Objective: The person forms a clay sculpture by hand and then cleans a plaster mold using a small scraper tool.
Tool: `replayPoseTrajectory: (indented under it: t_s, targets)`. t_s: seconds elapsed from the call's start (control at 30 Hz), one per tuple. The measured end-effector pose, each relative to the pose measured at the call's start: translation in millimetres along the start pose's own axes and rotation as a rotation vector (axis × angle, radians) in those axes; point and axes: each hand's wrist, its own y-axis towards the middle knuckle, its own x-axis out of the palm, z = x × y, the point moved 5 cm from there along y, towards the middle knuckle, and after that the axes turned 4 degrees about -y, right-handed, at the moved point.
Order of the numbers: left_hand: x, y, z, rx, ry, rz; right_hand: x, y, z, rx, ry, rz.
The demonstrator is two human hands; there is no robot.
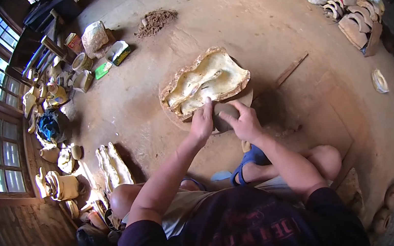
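In front of me lies a cream hollow mould (219, 65) with a rough brown rim and a long raised ridge inside. It rests on a round board (174, 120) low on the floor. Against its near edge I hold a smooth grey-brown piece of clay (221, 123). My left hand (202, 122) grips the clay's left side, its thumb pointing up at the mould's rim. From the right, my right hand (245, 122) closes on the same piece, thumb laid across its face. The fingers under the clay are hidden.
A flat wooden strip (292, 68) lies right of the mould. A long pale mould half (113, 166) lies by my left knee. Beyond are a heap of brown crumbs (156, 22), a pale block (95, 38) and a green-edged box (118, 52). Curved pieces (355, 23) are stacked far right.
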Motion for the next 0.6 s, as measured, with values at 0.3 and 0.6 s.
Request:
replayPoseTrajectory:
  t_s: [0.3,0.6]
  targets:
    - [-14,17,-4,0.455,0.017,0.04,29,6,9,0.397,0.749,-0.22]
    - [-14,10,4,0.525,0.41,0.112,34,12,24,0.241,0.461,-0.069]
